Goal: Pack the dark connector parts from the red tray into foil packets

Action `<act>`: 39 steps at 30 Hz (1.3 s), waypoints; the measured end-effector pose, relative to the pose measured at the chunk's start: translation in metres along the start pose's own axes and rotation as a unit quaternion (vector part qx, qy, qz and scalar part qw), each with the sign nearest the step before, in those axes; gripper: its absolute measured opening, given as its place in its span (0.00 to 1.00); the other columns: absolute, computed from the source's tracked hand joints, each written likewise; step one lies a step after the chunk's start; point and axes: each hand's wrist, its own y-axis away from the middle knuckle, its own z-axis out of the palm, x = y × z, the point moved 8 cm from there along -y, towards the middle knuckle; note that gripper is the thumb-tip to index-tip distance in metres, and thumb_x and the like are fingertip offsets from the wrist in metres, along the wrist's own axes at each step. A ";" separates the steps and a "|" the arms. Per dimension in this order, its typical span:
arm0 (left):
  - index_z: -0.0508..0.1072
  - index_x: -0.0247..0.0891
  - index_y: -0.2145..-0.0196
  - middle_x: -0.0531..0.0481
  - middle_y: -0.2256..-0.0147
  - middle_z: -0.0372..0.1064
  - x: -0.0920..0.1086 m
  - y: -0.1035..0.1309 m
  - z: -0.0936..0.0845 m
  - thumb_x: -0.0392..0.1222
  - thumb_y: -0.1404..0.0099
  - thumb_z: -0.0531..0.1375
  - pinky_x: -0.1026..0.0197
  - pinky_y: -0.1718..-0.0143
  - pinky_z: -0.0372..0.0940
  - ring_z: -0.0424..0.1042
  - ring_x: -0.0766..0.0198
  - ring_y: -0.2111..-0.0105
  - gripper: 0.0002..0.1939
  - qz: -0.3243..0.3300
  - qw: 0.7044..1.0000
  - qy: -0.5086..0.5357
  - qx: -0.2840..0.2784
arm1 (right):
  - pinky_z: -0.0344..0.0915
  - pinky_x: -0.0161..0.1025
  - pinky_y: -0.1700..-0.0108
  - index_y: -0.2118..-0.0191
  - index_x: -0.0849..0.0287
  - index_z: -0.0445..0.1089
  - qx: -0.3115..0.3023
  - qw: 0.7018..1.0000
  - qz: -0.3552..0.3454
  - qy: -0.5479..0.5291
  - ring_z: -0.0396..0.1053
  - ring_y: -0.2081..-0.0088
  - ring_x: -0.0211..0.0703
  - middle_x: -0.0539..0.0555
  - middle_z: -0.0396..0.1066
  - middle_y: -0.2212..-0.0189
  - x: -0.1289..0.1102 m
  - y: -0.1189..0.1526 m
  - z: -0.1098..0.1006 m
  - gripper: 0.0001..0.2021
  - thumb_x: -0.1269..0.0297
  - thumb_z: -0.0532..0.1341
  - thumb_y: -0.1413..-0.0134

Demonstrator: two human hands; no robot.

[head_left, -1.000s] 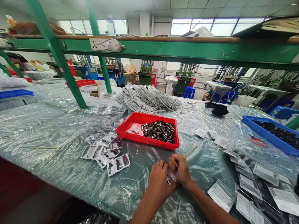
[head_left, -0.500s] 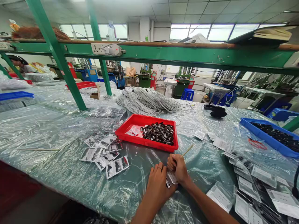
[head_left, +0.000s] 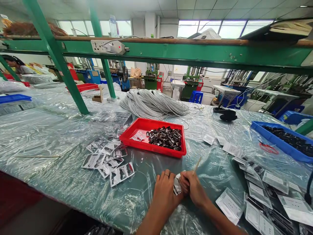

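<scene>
A small white-and-black packet (head_left: 177,184) lies on the plastic-covered table between my two hands. My left hand (head_left: 165,190) grips its left side, with the thumb along the near edge and a ring on one finger. On the packet's right side, my right hand (head_left: 193,188) is closed round a thin pale stick (head_left: 197,164) whose upper end sticks out above the fist. The stick's lower end is hidden behind my fingers. Just beyond my hands stands a red tray (head_left: 153,150) with many small black shiny pieces (head_left: 167,138) in its right half.
Similar packets (head_left: 107,156) lie in a loose pile to the left. At right are many clear packs with white labels (head_left: 230,205) and a blue tray (head_left: 281,143) of black parts. Behind the red tray is a coil of grey cable (head_left: 154,103). A green shelf beam (head_left: 171,58) crosses above.
My right hand has shifted slightly right and down, and the stick now stands more upright. More of the packet shows between my hands. The view has tilted a little.
</scene>
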 end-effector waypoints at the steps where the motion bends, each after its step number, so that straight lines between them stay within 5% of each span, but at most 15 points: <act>1: 0.72 0.38 0.55 0.42 0.53 0.69 0.001 0.001 0.001 0.49 0.42 0.62 0.44 0.49 0.60 0.67 0.46 0.52 0.19 0.002 1.000 0.002 0.000 | 0.38 0.36 0.82 0.85 0.54 0.50 0.001 1.000 0.013 0.000 0.41 0.85 0.31 0.42 0.45 0.88 0.001 0.005 -0.003 0.21 0.57 0.55 0.45; 4: 0.72 0.38 0.54 0.40 0.51 0.69 0.003 0.004 0.004 0.52 0.42 0.62 0.42 0.45 0.57 0.66 0.44 0.48 0.21 0.000 1.000 0.001 -0.011 | 0.38 0.36 0.82 0.85 0.54 0.50 0.001 0.999 0.032 -0.033 0.40 0.85 0.31 0.42 0.45 0.88 -0.002 0.004 -0.010 0.21 0.56 0.56 0.47; 10: 0.68 0.37 0.46 0.36 0.42 0.61 0.014 -0.004 0.010 0.56 0.48 0.66 0.37 0.41 0.51 0.57 0.37 0.41 0.34 -0.011 0.999 -0.016 -0.049 | 0.35 0.35 0.82 0.86 0.55 0.49 0.036 0.991 -0.060 -0.114 0.35 0.85 0.30 0.40 0.40 0.89 -0.033 -0.031 -0.028 0.20 0.58 0.57 0.50; 23: 0.69 0.37 0.50 0.40 0.47 0.65 0.021 -0.005 0.014 0.53 0.39 0.59 0.42 0.45 0.57 0.62 0.43 0.47 0.23 0.033 0.999 0.000 -0.029 | 0.36 0.35 0.82 0.86 0.55 0.50 0.009 0.993 -0.095 -0.062 0.39 0.85 0.31 0.42 0.44 0.89 -0.024 -0.039 -0.020 0.21 0.56 0.57 0.49; 34: 0.69 0.37 0.48 0.37 0.45 0.65 0.018 -0.005 0.014 0.51 0.39 0.59 0.42 0.44 0.56 0.62 0.41 0.45 0.24 0.008 0.999 -0.007 -0.040 | 0.39 0.36 0.82 0.85 0.54 0.50 0.011 1.000 -0.007 0.004 0.40 0.85 0.31 0.42 0.45 0.88 -0.012 -0.001 -0.028 0.22 0.55 0.56 0.45; 39: 0.68 0.39 0.50 0.41 0.49 0.68 0.009 -0.003 0.007 0.46 0.44 0.62 0.48 0.45 0.58 0.65 0.47 0.47 0.23 -0.019 0.995 0.100 -0.021 | 0.37 0.33 0.83 0.82 0.53 0.50 0.106 0.992 0.019 0.065 0.38 0.85 0.31 0.40 0.43 0.85 -0.037 0.001 -0.067 0.21 0.48 0.58 0.51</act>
